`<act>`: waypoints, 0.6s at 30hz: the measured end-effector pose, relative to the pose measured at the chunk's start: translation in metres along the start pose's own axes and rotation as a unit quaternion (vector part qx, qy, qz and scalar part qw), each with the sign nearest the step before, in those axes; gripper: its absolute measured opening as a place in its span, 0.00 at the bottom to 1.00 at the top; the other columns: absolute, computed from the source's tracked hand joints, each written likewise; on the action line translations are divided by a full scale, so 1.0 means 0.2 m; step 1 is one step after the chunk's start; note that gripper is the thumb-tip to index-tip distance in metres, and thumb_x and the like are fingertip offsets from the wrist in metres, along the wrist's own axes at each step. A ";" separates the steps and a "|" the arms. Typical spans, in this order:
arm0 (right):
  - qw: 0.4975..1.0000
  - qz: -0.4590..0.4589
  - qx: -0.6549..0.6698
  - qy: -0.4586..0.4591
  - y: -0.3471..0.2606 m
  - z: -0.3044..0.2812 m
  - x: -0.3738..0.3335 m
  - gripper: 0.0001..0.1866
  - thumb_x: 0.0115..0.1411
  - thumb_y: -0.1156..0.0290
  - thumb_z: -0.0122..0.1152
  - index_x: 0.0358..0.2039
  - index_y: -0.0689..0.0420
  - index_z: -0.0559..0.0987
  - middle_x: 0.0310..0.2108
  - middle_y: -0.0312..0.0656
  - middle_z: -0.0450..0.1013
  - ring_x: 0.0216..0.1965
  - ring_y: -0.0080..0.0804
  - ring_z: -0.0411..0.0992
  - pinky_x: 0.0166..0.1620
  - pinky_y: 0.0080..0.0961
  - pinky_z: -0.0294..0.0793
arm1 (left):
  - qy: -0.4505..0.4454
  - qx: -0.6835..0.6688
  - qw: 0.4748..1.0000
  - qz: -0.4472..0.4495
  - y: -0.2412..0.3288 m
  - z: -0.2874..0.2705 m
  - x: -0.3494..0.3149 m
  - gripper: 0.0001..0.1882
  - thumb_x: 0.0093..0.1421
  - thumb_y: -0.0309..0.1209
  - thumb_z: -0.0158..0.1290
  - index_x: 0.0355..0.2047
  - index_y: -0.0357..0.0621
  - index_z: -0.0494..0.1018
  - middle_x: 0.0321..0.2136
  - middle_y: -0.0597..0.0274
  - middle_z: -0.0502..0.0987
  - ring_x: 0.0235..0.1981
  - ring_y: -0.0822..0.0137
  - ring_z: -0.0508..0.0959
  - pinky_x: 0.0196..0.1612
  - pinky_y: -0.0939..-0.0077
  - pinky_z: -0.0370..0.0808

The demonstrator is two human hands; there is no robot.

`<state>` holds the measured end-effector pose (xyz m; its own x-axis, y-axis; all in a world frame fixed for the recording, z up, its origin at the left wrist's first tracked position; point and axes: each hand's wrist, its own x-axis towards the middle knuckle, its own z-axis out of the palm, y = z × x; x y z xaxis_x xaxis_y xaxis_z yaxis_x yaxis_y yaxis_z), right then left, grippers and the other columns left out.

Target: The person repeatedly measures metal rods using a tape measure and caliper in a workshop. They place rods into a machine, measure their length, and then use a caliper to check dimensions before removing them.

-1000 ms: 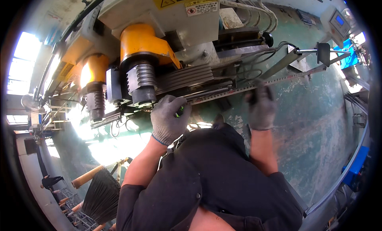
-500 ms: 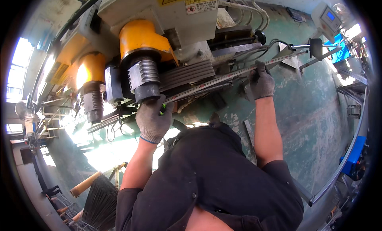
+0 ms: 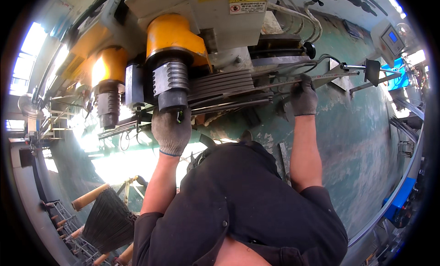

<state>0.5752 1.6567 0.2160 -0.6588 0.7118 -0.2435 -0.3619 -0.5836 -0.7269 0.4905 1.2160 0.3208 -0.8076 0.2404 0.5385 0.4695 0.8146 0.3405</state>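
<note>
A steel tape measure point(image 3: 332, 75) is stretched along the front of the machine, its far end reaching close to a dark stop block point(image 3: 372, 72) on a rod. My gloved left hand point(image 3: 171, 132) is closed just below the black lower end of a ribbed spindle point(image 3: 172, 89); a bit of green shows between its fingers, probably the tape's case, mostly hidden. Farther right, my gloved right hand point(image 3: 303, 95) pinches the tape blade. Between the hands the blade looks turned nearly edge-on, running beside a stack of long metal bars point(image 3: 222, 86).
A second orange-housed spindle point(image 3: 109, 89) stands left. A control box point(image 3: 390, 40) with a small screen is at the far right. Cables point(image 3: 316, 60) loop behind the tape. A bundle of dark thin rods point(image 3: 107, 222) lies lower left, and a curved metal rail point(image 3: 401, 188) runs along the right.
The tape between my hands has turned, so its marked face no longer shows there. My left hand has tucked closer under the spindle. The whole view has shifted slightly.
</note>
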 end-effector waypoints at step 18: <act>1.000 0.010 -0.012 0.025 -0.15 -0.23 0.25 0.18 0.81 0.59 0.69 0.60 0.58 0.84 0.44 0.40 0.82 0.41 0.29 0.79 0.45 0.28 0.82 | -0.030 0.035 0.999 -0.004 0.01 0.06 0.01 0.14 0.61 0.40 0.72 0.40 0.44 0.88 0.38 0.50 0.88 0.40 0.42 0.88 0.44 0.46 0.85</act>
<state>0.5836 1.7272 0.1968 -0.6315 0.7191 -0.2900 -0.3326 -0.5891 -0.7364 0.4846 1.2244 0.3133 -0.8323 0.2627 0.4881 0.4381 0.8512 0.2889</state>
